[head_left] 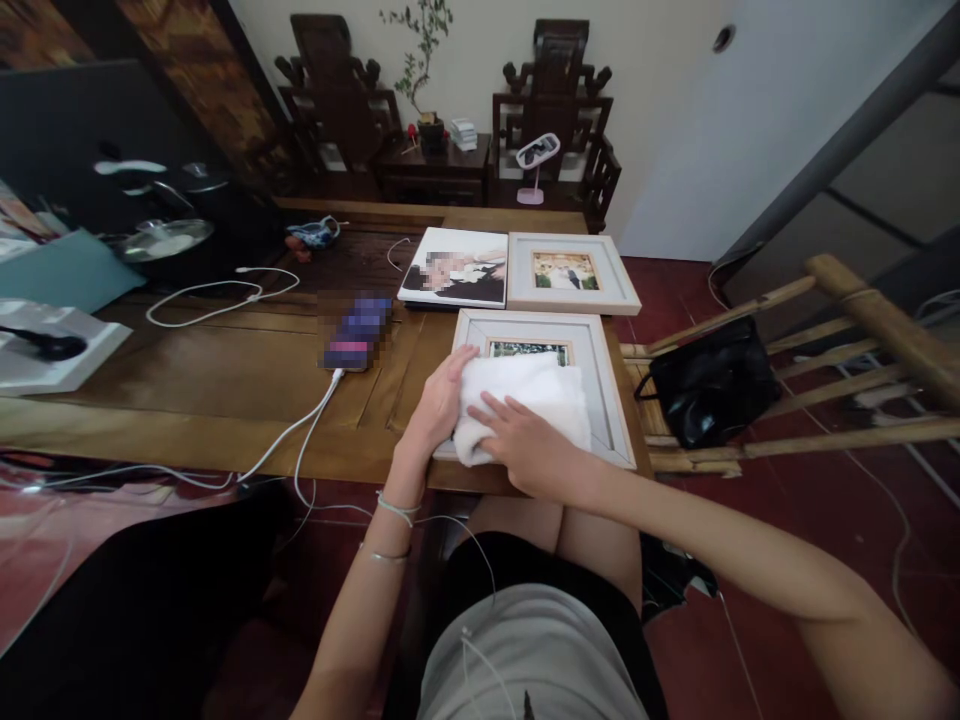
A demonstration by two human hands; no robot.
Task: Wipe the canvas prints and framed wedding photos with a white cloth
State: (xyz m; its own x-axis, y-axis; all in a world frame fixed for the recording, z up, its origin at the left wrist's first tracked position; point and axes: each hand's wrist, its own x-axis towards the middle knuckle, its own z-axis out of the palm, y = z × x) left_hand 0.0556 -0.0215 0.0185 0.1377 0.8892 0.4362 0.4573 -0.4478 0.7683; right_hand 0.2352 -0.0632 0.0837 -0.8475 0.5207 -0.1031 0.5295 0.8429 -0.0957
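Observation:
A white picture frame [616, 425] lies flat at the table's front edge, with a photo [517, 350] partly showing inside it. A folded white towel [551, 385] covers much of the frame's middle and lower left. My right hand [525, 440] presses on the towel, its fingers gripping the near left part. Along the frame's left side, my left hand [441, 400] holds the edge, fingers pointing away from me and close to the towel. Some of its fingers are hidden.
Behind stand a second white frame [626, 285] and a photo panel [420, 270], side by side. A phone [358, 335] with white cables [304, 420] lies to the left. A lidded pot [166, 240] is farther left. A bamboo chair [862, 440] holding a black bag [709, 385] stands right.

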